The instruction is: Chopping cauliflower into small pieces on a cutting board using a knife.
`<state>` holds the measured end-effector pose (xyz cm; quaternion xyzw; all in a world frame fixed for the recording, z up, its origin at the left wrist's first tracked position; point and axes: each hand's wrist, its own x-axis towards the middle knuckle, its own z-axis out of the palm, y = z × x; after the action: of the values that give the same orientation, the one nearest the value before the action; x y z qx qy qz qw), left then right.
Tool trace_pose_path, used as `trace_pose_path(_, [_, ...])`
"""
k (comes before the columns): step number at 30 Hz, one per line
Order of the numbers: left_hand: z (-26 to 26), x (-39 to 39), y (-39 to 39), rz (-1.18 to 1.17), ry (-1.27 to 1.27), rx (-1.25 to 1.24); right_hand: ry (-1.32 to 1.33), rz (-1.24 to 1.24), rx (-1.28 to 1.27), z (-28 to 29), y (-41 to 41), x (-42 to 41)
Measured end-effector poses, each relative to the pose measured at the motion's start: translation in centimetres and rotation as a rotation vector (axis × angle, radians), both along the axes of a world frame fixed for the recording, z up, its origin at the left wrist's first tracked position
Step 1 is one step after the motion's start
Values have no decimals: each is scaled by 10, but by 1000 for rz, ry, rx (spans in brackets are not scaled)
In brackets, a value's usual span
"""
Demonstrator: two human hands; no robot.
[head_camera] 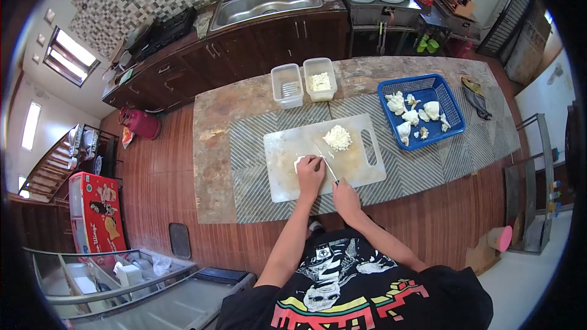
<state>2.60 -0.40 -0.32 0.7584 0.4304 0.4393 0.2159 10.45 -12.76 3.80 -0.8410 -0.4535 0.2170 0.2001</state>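
My left hand (311, 175) presses a white food piece (298, 163) onto the white plastic cutting board (286, 188); most of the piece is hidden under the fingers. My right hand (346, 198) is closed around the dark handle of a kitchen knife (331, 170), whose blade lies against the board just right of my left fingers. A small heap of finely chopped white food (337, 138) sits on the upper right part of the board, left of the handle slot, with a few loose bits below it.
Beyond the board stand a clear plastic container (287, 86) and another container (320, 79) holding chopped pale food. To the right, a blue plastic basket (383, 114) holds several white chunks. A dark cloth-like item (475, 97) lies past it. The wooden table (215, 146) has a striped covering.
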Motion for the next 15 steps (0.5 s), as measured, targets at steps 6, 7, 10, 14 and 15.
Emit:
trace_pose_path(6, [1, 3, -2, 14, 8, 8, 10, -22, 25, -9, 7, 9])
trace_pose_path(7, [1, 2, -2, 9, -2, -26, 13, -11, 27, -8, 11, 10])
trace_pose_path(10, [0, 2, -2, 19, 5, -29, 4, 5, 37, -7, 12, 9])
trace_pose_path(14, [-1, 3, -2, 31, 21, -15, -10, 0, 27, -8, 1, 8])
trace_pose_path(15, [-1, 2, -2, 30, 23, -16, -8, -1, 26, -6, 0, 8])
